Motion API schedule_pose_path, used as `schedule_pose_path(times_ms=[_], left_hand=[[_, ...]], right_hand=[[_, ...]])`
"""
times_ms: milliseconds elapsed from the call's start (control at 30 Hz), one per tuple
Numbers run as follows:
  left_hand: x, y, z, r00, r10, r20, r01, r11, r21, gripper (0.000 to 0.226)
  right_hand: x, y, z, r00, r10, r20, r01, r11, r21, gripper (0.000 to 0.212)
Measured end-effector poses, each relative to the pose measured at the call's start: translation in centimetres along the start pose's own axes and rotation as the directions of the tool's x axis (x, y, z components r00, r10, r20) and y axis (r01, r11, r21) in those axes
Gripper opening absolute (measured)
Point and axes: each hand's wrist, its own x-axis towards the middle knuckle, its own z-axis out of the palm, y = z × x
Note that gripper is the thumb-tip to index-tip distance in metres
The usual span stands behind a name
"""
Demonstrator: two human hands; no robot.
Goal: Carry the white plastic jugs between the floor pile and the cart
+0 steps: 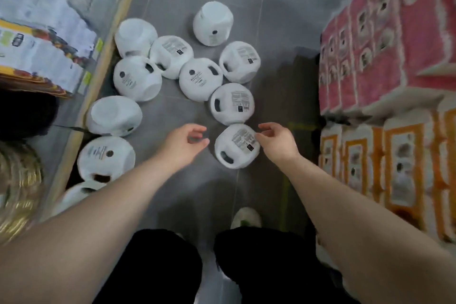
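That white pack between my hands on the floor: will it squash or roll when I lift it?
The white pack looks soft and wrapped, so probably squashy and light. Its rounded shape may roll if nudged. The dark handle hole suggests a safer hold.

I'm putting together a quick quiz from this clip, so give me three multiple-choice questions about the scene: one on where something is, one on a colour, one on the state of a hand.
1. Where does the white pack nearest the hands lie?
A. on the grey floor
B. on a shelf
C. on top of the red packs

2. What colour are the stacked packs at upper right?
A. blue
B. green
C. red

3. How is the left hand?
A. gripping a white pack
B. loosely curled, holding nothing
C. flat on the floor

Answers:
1 A, it rests on the floor tiles between the two hands.
2 C, their wrappers are red with pale round windows.
3 B, its fingers curl beside the pack with a gap between, while the right hand touches the pack's label edge with its fingertips.
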Motion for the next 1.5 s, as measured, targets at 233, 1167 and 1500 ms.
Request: schedule_pose_path(times_ms=[233,1167,1500], left_hand=[[13.1,-10.8,10.8,0.995,-0.057,0.076,0.058,0.998,-0.002,0.044],[9.3,-8.8,8.0,0.998,-0.059,-0.008,0.052,0.936,-0.348,0.101],[-12.2,8.6,-13.8,0.985,0.051,-0.165,-0.096,0.954,-0.283,0.101]], right_hand=[[14.8,10.0,9.8,0.998,-0.054,0.040,0.060,0.985,-0.159,0.047],[10.5,4.7,6.6,0.957,-0.102,0.272,-0.006,0.929,0.370,0.106],[-12.7,-19.7,-5.9,0.910,-0.268,0.318,0.127,0.907,0.402,0.102]])
